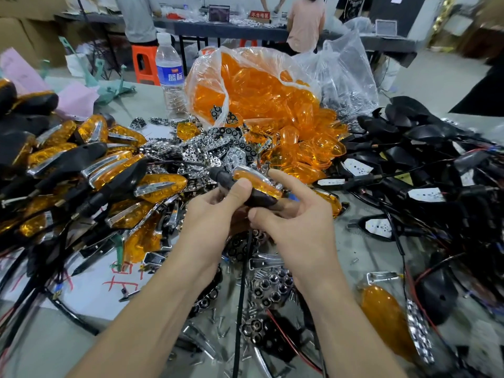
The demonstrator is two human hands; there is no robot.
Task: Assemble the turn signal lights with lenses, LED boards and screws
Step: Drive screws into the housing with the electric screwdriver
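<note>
- The left hand [218, 203] grips the ribbed black rubber stem of a turn signal light [256, 186], thumb pressed on top, fingers curled beneath.
- The right hand [294, 216] cups the light's smooth black housing from below, index finger stretched along the glossy amber lens.
- The light sits mid-view, above the grey table [368, 257].
- At twelve o'clock from the hands, a crinkled clear plastic bag [253, 85] spills teardrop-shaped orange lenses.
- At nine o'clock lie finished lights [109, 165] with chrome trim.
- At three o'clock are matte black housings [409, 137], wires and white LED boards [357, 167].
- At six o'clock, small metal screws [253, 309] lie among honeycomb chrome reflectors.
</note>
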